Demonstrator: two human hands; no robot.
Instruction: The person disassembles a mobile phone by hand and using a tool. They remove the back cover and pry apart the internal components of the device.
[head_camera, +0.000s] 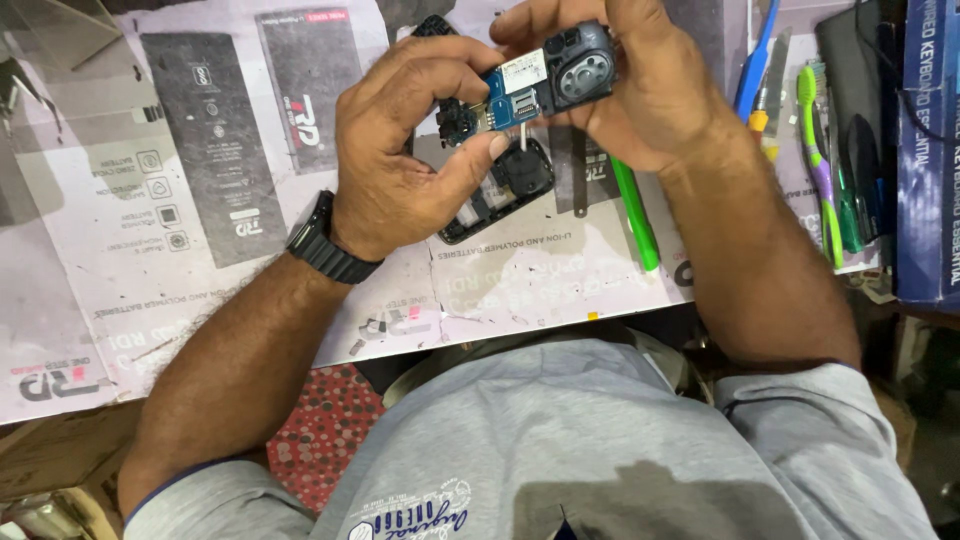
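Currently, item one: blue circuit board (510, 95), being held up above the table (520, 280) between both hands for close viewing. Left hand (400, 150) grip is pinching its near end; right hand (640, 80) grip is clamping its dark camera housing (580, 65). Directly below the board, an opened phone shell (500, 190) is lying; right of it, a green tool (635, 215).

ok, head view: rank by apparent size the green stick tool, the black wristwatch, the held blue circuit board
1. Long green plastic stick tool, longest though partly hidden by the right hand.
2. Blue circuit board in both hands and black wristwatch: look alike; board is partly covered, so no ranking.
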